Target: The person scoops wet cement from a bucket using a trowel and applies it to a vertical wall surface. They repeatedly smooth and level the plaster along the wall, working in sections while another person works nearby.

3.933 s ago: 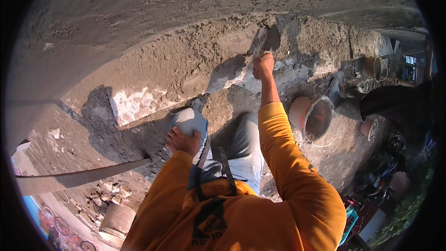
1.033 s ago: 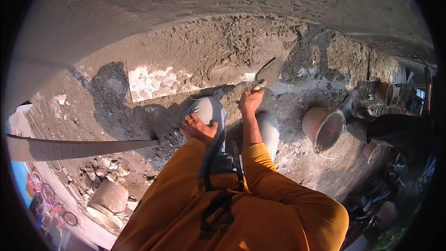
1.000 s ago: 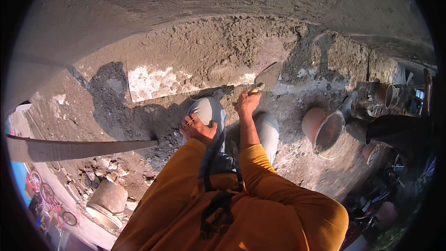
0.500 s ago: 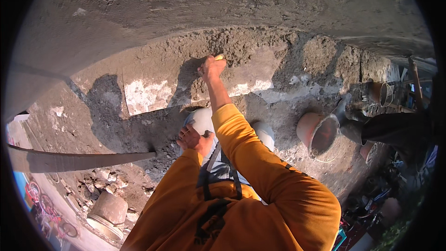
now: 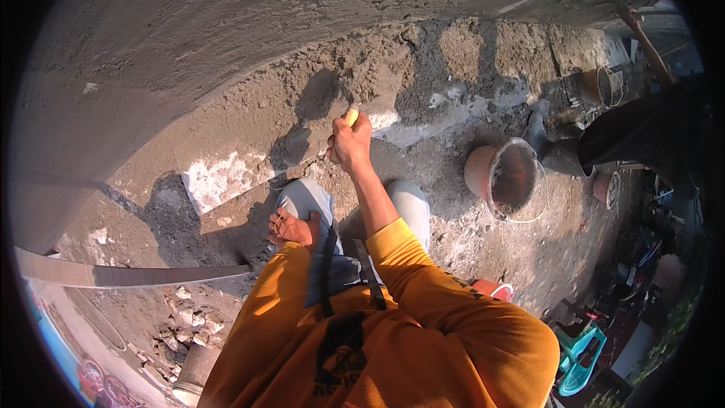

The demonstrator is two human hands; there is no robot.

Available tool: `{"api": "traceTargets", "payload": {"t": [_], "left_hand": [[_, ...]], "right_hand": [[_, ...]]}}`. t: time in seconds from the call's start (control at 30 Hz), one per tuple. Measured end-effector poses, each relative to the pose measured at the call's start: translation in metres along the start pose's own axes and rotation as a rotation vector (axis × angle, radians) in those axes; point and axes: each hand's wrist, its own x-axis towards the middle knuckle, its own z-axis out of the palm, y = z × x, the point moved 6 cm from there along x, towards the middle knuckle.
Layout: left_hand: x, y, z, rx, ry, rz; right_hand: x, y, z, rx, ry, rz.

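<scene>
My right hand [image 5: 352, 142] is closed round the yellow handle of a trowel [image 5: 352, 115]; its blade blends into the grey mortar and is hard to make out. The hand is over the near edge of a mortar-covered sheet [image 5: 215, 181], whose edge shows white patches. Loose wet mortar [image 5: 362, 68] lies along the sheet at the foot of a grey plastered wall [image 5: 226, 15]. Beside my left knee, my left hand [image 5: 294, 228] holds nothing, its fingers loosely bent and apart.
A large mortar-stained bucket [image 5: 483, 170] stands to the right. Beyond it is a co-worker's boot [image 5: 538, 132] and bare arm [image 5: 653, 49], with smaller buckets [image 5: 600, 87] nearby. A long board [image 5: 136, 275] juts in from the left. Rubble [image 5: 185, 325] and a turquoise stool [image 5: 581, 359] are nearer.
My right hand has come back from the mortar toward my knees with the trowel. My left hand stays by the knee. The view has shifted, and the co-worker's arm now shows against the wall.
</scene>
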Motion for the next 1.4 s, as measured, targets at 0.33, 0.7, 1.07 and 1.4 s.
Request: {"api": "traceTargets", "payload": {"t": [0.33, 0.7, 1.07, 1.4], "left_hand": [[-0.018, 0.012, -0.005, 0.045, 0.002, 0.001], [-0.034, 0.025, -0.010, 0.043, 0.003, 0.043], [-0.012, 0.002, -0.001, 0.016, 0.007, 0.025], [-0.009, -0.007, -0.007, -0.085, -0.027, 0.030]], "right_hand": [[-0.067, -0.059, -0.244, -0.119, 0.288, -0.137], [-0.082, -0.050, -0.469, -1.179, 0.920, -0.193], [-0.074, -0.027, -0.278, -0.656, 0.150, -0.398], [-0.065, 0.040, -0.010, -1.744, -0.616, -0.550]]}}
